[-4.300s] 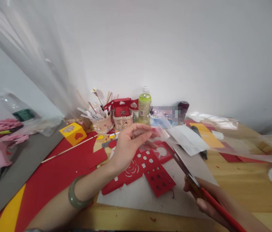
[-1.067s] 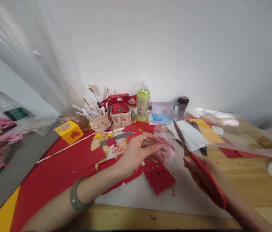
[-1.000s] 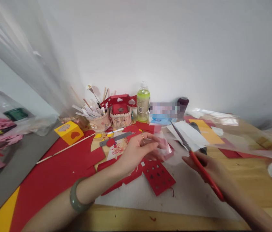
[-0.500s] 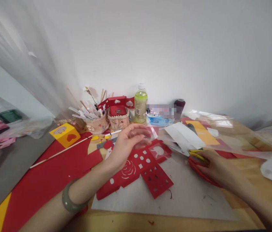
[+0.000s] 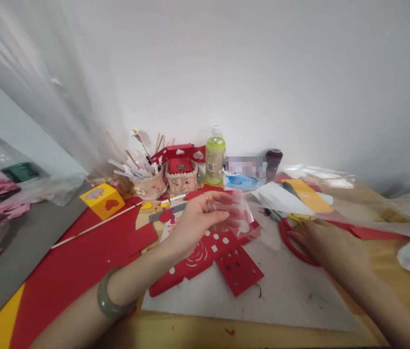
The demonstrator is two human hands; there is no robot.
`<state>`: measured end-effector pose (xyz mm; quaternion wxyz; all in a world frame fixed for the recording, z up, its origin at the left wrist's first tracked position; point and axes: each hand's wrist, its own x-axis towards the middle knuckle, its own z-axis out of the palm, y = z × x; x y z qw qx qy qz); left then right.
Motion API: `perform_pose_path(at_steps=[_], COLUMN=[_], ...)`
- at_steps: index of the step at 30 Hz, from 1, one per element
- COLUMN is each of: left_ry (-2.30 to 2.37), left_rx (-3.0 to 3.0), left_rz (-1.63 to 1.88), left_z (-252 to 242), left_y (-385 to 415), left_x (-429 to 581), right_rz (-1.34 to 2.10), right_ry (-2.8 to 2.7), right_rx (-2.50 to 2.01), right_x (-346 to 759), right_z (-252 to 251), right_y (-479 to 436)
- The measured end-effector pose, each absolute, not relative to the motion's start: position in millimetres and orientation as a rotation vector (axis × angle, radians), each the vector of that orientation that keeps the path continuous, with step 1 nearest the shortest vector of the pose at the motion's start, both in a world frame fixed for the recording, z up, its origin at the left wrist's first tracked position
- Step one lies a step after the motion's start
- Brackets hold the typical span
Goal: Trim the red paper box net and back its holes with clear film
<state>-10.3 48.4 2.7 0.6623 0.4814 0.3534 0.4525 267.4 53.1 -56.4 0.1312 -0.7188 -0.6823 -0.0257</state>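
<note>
My left hand (image 5: pixel 197 218) is raised over the table, its fingers pinched on a small piece of clear plastic film (image 5: pixel 239 211). Below it lies a flat red paper cut-out (image 5: pixel 222 257) with punched holes and a rose pattern. My right hand (image 5: pixel 321 240) rests on the red-handled scissors (image 5: pixel 290 237), which lie flat on the white mat (image 5: pixel 285 291). Its fingers are spread over the handles. A green bangle (image 5: pixel 108 300) is on my left wrist.
At the back stand a green drink bottle (image 5: pixel 215 155), a cup of brushes and sticks (image 5: pixel 146 177), a red heart box (image 5: pixel 181 167) and a dark thread spool (image 5: pixel 273 162). A yellow cube (image 5: pixel 103 199) and a thin stick (image 5: pixel 106 220) lie left. Clear plastic sheets (image 5: pixel 353 203) cover the right.
My right hand has lowered the scissors from the air to the table and laid them flat. My left hand keeps the clear film, lifted a little above the red cut-out.
</note>
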Motion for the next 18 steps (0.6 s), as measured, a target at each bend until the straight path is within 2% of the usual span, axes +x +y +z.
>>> perform_pose_path(at_steps=[5, 6, 8, 11, 18], left_ry=[0.765, 0.762, 0.754, 0.743, 0.778], left_rx=[1.112, 1.113, 1.111, 1.111, 1.120], left_rz=[0.978, 0.963, 0.937, 0.909, 1.043], left_z=[4, 4, 3, 3, 7], left_y=[45, 44, 42, 39, 36], left_x=[-10, -9, -8, -6, -6], right_rz=[-0.132, -0.063, 0.318, 0.719, 0.926], right_ry=[-1.989, -1.993, -1.901, -1.712, -1.422], right_rx=[-2.072, -1.986, -1.583, -1.382, -1.202], right_x=[240, 232, 215, 190, 174], right_z=[-31, -24, -10, 8, 8], right_y=[41, 37, 28, 18, 17])
